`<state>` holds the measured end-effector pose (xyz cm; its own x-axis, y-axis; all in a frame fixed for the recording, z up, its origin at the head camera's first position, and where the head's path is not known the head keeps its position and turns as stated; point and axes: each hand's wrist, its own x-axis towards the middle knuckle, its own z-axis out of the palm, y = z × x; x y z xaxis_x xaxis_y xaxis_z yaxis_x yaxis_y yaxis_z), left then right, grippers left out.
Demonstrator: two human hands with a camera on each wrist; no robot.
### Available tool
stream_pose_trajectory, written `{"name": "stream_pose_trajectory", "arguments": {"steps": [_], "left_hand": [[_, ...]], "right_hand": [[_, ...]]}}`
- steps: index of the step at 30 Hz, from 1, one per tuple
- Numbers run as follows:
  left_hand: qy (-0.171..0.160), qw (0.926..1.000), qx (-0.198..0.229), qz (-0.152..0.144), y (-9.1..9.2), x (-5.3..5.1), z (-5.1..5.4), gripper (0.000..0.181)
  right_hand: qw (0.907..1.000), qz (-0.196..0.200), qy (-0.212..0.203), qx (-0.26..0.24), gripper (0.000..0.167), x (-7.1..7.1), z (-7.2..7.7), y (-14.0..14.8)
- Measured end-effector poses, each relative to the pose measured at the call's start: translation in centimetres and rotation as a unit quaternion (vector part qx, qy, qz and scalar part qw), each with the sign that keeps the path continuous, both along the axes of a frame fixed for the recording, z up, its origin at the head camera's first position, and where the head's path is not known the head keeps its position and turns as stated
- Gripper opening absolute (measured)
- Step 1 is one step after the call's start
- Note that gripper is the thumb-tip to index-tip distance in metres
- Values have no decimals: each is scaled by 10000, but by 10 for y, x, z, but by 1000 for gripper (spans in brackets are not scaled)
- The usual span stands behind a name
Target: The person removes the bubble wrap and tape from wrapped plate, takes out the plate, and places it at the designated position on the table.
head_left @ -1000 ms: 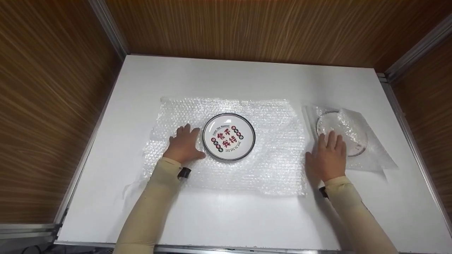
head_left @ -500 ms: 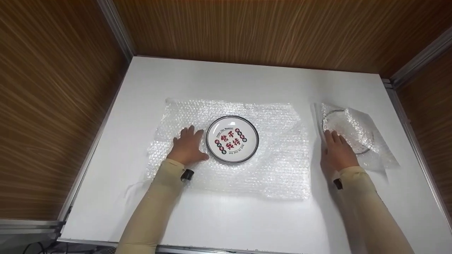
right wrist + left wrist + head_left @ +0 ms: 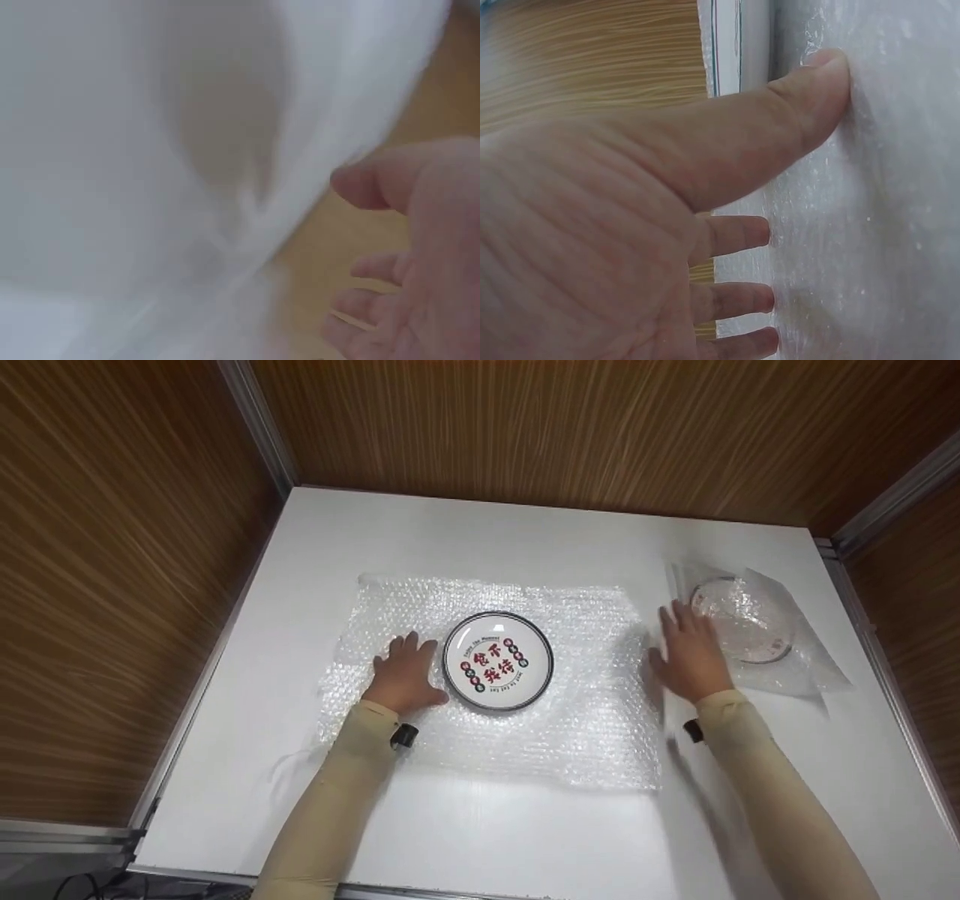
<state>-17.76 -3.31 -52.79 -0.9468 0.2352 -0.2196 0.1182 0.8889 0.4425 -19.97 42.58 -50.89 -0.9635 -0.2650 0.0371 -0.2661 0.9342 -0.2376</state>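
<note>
A round white plate [image 3: 498,661] with a dark rim and red characters lies on a sheet of bubble wrap [image 3: 600,712]. Beside its left edge, my left hand [image 3: 405,675] rests on the wrap with fingers spread; in the left wrist view its thumb and fingertips [image 3: 759,298] touch the film. My right hand [image 3: 691,651], fingers spread, is between the sheet and a second plate in a clear wrapping [image 3: 806,649] on the right. The right wrist view is blurred, and the right hand [image 3: 420,255] grips nothing there.
A white table [image 3: 465,825] carries everything. Wood-grain panels [image 3: 525,427] with metal strips stand behind it and on both sides. Some cables [image 3: 79,885] show below its front left corner.
My right hand moved right onto the wrapped plate's edge, then came back left and away from it. That wrapped plate sits slightly farther back. The left hand stays beside the uncovered plate.
</note>
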Motion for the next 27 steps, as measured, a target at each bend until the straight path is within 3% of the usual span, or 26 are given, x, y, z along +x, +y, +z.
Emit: {"name": "stream_pose_trajectory", "arguments": {"steps": [3,5,8,10,12,17,19,22,27], "left_hand": [[-10,10000,52,67,3,-1,-1,102],[-51,9999,88,119,5,-2,-2,107],[-107,9997,125,187,5,-2,-3,110],[-175,9995,147,201,4,-1,-5,108],[-204,9994,142,223,4,-1,-4,106],[-145,9995,152,254,4,-1,-2,105],[-93,9996,157,235,5,-1,-2,100],[-22,9996,178,196,8,-1,-1,91],[24,9999,90,117,9,-1,-1,86]], "right_hand": [[9974,556,-403,-234,66,25,3,-45],[9909,1281,-289,293,58,38,-1,-65],[9661,2162,556,1299,40,44,-10,-79],[9366,2645,1296,1900,29,42,-17,-80],[9307,2743,1429,1952,27,40,-20,-79],[9783,1881,456,737,43,41,-22,-73],[9886,1477,175,232,50,42,-22,-69],[9890,1458,182,147,48,43,-21,-65],[9848,1591,564,412,41,46,-20,-69]]}}
